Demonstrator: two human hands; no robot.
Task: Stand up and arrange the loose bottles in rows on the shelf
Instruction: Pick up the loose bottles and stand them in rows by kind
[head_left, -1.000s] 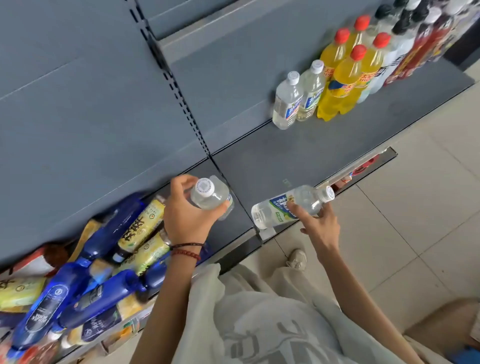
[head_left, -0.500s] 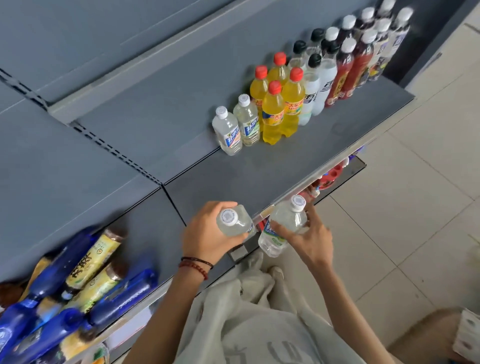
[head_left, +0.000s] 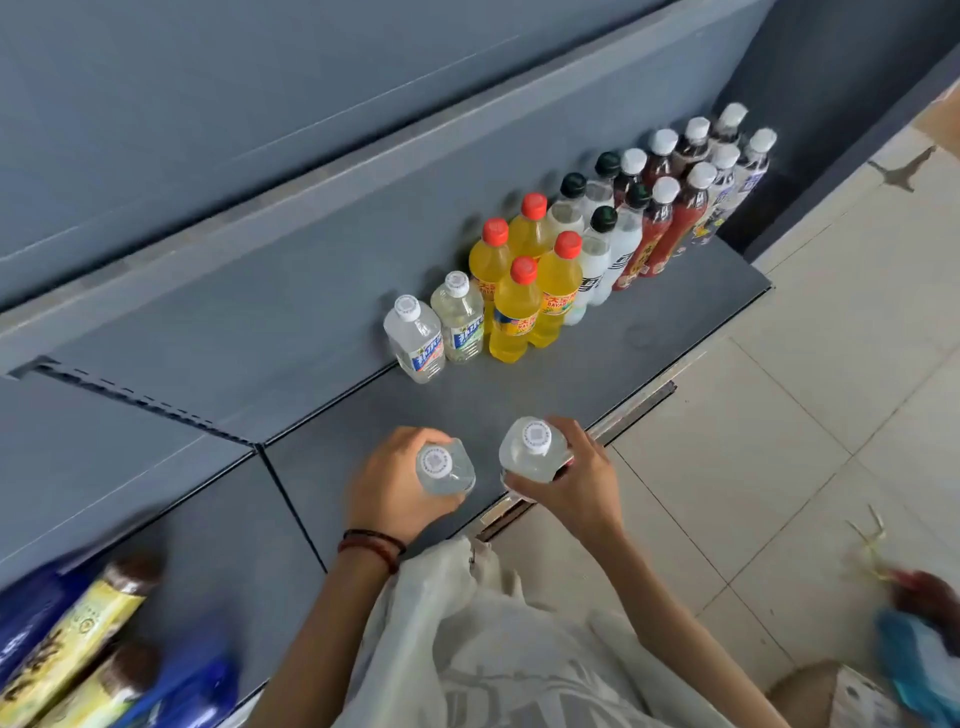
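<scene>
Head view: we look down on a grey shelf (head_left: 519, 395) with both hands over its near edge. Our left hand (head_left: 387, 486) has its fingers curled round a clear bottle (head_left: 448, 467) that we see cap-up, and just to its right our right hand (head_left: 579, 488) grips a second clear bottle (head_left: 532, 452) the same way, its white cap facing us. The two bottles are close together but apart; we cannot tell whether their bases touch the shelf. Far from the hands, against the back panel, bottles stand upright in a double row that runs to the far right. It begins with two standing clear bottles (head_left: 415, 340), followed by four yellow bottles (head_left: 514, 314) with red caps, then pale bottles (head_left: 595, 262) with black caps, then dark red bottles (head_left: 655, 234) with white caps. At the near left, on the next shelf section, loose bottles lie on their sides, blurred: yellow-labelled bottles (head_left: 67, 639) with brown caps among blue bottles (head_left: 28, 618). Two cord bracelets (head_left: 371, 545) circle our left wrist. A pale tiled floor (head_left: 831, 374) fills the right side.
</scene>
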